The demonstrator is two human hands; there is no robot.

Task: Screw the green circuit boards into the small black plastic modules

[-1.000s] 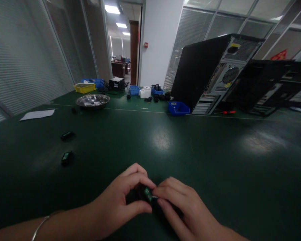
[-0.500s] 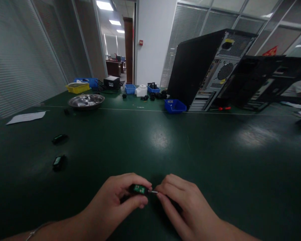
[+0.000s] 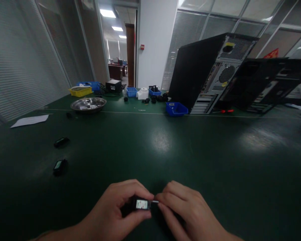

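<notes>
Near the front of the table, my left hand (image 3: 124,209) is closed round a small black device (image 3: 142,204), gripping it between thumb and fingers. An exposed circuit board on the device faces up and catches the light. My right hand (image 3: 184,207) is closed, its thumb and forefinger pinching a thin metal rod (image 3: 155,201) that reaches to the device's right end. Whether the rod is part of the device or a separate tool, I cannot tell. Two similar black devices, one nearer (image 3: 59,167) and one farther (image 3: 61,142), lie on the left of the table.
On the green table (image 3: 130,144), a metal dish (image 3: 88,110) with small parts and a white sheet (image 3: 29,121) lie to the left. A blue bin (image 3: 176,109) stands beside a black computer case (image 3: 194,70). Behind are a yellow tray (image 3: 80,91), a white object (image 3: 142,93) and small black parts.
The device in my left hand has tilted, so its board now looks pale instead of green. Both hands sit slightly lower in view, along with the whole scene.
</notes>
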